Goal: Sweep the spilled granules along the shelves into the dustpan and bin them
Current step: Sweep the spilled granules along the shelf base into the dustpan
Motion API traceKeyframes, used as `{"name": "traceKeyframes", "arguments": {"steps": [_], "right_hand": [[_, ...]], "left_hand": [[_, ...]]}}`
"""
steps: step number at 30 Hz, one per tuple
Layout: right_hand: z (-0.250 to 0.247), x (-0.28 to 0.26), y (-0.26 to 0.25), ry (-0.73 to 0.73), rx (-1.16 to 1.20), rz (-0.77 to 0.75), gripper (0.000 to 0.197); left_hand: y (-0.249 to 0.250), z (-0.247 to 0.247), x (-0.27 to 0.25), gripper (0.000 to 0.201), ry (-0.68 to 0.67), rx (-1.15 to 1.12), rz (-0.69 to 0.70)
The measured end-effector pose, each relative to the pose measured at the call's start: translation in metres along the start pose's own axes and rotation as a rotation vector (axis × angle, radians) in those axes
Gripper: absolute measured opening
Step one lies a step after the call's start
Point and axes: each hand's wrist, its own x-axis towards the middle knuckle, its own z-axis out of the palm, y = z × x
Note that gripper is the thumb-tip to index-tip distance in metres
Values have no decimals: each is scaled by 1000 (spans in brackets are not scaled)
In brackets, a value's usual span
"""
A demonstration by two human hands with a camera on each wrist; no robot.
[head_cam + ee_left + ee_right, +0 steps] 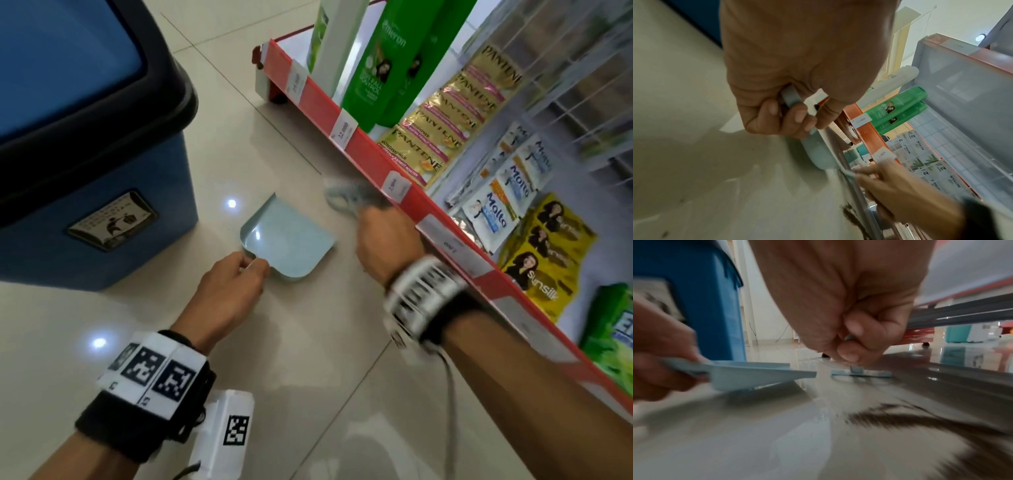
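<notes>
A pale blue dustpan (291, 240) lies on the tiled floor, mouth toward the shelf, and my left hand (253, 265) grips its handle (790, 99). In the right wrist view the dustpan (756, 374) tilts, its front lip off the floor. My right hand (363, 209) grips a small pale blue brush (344, 197), blurred, close to the red shelf edge. The brush head (861, 373) touches the floor just beyond the pan's lip. Dark brown granules (920, 420) lie in a streak along the shelf base, also seen as granules (851, 212) near my right wrist.
A blue bin (102, 178) with a black rim stands on the floor left of the dustpan. The low shelf (445, 219) with its red edge and price tags runs along the right, holding green bottles (373, 68) and sachets (442, 120). Bare tiles (308, 394) lie between my arms.
</notes>
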Motion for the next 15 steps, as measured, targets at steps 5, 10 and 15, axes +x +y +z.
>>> {"name": "traceKeyframes", "arguments": {"steps": [5, 10, 15], "right_hand": [[-27, -74, 35, 11, -15, -123, 22], [-47, -36, 11, 166, -47, -259, 24], [-33, -28, 30, -16, -181, -297, 24]], "left_hand": [[-2, 13, -20, 21, -1, -1, -16], [2, 21, -39, 22, -14, 53, 11], [-1, 31, -55, 25, -77, 88, 7]]}}
